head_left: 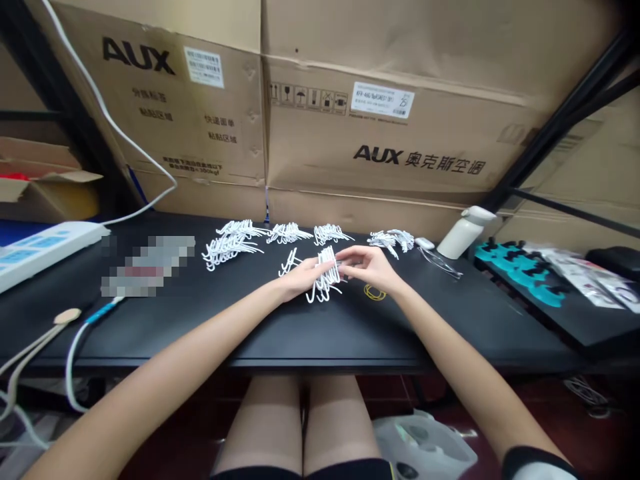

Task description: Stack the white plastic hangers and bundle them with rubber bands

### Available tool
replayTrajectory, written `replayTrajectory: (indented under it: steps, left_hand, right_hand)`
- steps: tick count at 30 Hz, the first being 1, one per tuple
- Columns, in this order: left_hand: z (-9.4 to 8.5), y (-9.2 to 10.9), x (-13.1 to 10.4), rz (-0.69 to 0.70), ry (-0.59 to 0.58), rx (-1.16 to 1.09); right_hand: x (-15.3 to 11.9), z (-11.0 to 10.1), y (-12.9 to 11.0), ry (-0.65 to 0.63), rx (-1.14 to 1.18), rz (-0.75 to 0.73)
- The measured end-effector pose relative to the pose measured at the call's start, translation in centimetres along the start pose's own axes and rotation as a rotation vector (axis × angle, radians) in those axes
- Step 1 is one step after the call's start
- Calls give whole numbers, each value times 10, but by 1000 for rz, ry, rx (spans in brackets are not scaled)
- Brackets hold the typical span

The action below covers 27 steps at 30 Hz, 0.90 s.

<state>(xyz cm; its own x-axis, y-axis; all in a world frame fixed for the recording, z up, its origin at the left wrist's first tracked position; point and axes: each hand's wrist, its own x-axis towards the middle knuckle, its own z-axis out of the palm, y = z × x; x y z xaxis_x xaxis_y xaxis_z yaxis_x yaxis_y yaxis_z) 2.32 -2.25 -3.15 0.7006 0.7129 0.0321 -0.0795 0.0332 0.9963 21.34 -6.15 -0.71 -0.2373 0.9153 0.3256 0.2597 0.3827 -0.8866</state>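
My left hand (306, 277) is closed around a bundle of white hooks (325, 283), whose curved ends stick out below the fingers. On the bundle's other side, my right hand (367, 268) has its fingers bent against it, thumb and fingertips at the edge. A few loose white hooks (289, 261) lie just left of my left hand. Several piles of white hooks (230, 247) are lined up along the back of the black table. Yellow rubber bands (375, 292) rest under my right wrist.
Large cardboard boxes (380, 167) stand behind the black table (200, 333). At right are a white bottle (463, 233), a thin cable (445, 262) and turquoise items (525, 273). A white power strip (50, 250), a blurred phone-like object (150, 267) and cables are at left.
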Motion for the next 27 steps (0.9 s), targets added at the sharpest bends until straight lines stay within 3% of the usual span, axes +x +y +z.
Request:
replayTrajectory:
  steps: [5, 10, 17, 24, 27]
  left_hand:
    - [-1, 10, -5, 248, 140, 480]
    - [-4, 13, -10, 350, 121, 770]
    - [-4, 9, -11, 320, 77, 758]
    - [-13, 14, -9, 188, -11, 813]
    - [-14, 17, -8, 139, -100, 799]
  right_hand:
    - [0, 5, 2, 71, 64, -19]
    - [0, 4, 5, 49, -23, -25]
    - [0, -2, 5, -42, -170, -44]
    - [1, -5, 0, -112, 119, 156]
    - [1, -6, 0, -117, 170, 206]
